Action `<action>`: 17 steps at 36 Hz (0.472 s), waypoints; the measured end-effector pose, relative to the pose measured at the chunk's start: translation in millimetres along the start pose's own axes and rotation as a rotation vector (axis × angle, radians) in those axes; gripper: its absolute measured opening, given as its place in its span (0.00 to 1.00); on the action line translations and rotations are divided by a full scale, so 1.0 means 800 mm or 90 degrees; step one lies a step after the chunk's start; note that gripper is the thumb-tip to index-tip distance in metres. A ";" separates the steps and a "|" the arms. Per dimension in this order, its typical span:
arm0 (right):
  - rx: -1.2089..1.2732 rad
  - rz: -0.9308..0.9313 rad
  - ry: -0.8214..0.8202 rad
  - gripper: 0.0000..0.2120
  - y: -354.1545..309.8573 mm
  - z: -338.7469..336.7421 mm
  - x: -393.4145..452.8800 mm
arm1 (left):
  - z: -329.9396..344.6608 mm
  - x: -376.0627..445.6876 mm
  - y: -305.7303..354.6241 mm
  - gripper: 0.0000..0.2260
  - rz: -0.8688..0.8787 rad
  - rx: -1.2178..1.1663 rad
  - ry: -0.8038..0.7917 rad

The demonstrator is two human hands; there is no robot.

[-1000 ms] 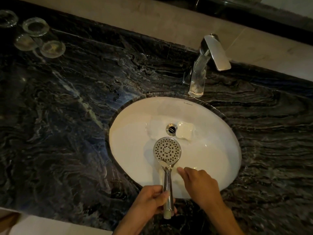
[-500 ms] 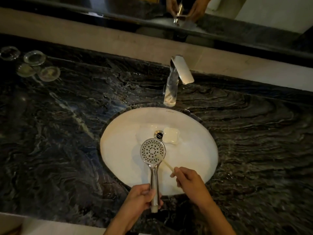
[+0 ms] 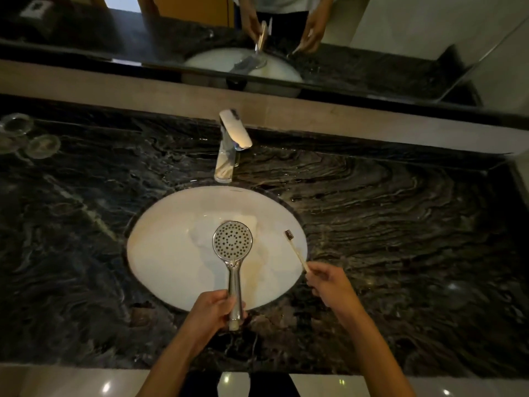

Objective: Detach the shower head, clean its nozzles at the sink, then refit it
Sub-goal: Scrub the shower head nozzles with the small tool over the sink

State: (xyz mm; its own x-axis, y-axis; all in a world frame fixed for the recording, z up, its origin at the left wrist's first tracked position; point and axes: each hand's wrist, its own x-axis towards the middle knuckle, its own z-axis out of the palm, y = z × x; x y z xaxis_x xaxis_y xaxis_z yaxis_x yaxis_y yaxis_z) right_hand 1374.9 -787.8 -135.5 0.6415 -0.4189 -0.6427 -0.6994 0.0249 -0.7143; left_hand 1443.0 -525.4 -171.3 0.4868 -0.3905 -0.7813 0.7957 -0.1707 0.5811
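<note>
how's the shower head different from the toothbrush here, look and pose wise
The shower head is shiny chrome with a wide round face of nozzle holes; the toothbrush is a thin pale stick with a small dark bristle tuft. The shower head sits over the middle of the sink, the toothbrush over its right edge. The left hand grips the shower head; the right hand pinches the toothbrush. Both point away from the person.

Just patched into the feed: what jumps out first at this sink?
The chrome shower head, nozzle face up over the white sink, gripped by its handle in the left hand. The right hand holds a small brush off to its right, clear of the nozzles.
</note>
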 end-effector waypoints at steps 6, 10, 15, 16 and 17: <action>-0.102 0.014 0.156 0.12 0.034 -0.061 0.015 | 0.034 -0.006 -0.004 0.10 -0.003 0.020 -0.001; -0.237 -0.036 0.245 0.13 0.039 -0.083 0.015 | 0.056 -0.008 -0.007 0.10 0.004 0.025 0.004; -0.331 0.007 0.261 0.19 0.043 -0.089 0.014 | 0.075 -0.010 -0.007 0.10 0.001 0.064 0.004; -0.344 0.009 0.257 0.19 0.044 -0.089 0.014 | 0.078 -0.011 -0.006 0.10 0.001 0.076 0.001; -0.359 0.007 0.252 0.20 0.045 -0.089 0.015 | 0.081 -0.012 -0.004 0.10 0.001 0.086 -0.003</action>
State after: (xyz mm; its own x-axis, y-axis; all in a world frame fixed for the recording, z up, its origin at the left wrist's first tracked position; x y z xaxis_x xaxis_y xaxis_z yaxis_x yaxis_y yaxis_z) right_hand 1334.6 -856.3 -149.2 0.5454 -0.7237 -0.4229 -0.8308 -0.4003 -0.3866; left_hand 1412.3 -579.4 -151.2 0.4856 -0.3948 -0.7800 0.7392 -0.2909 0.6074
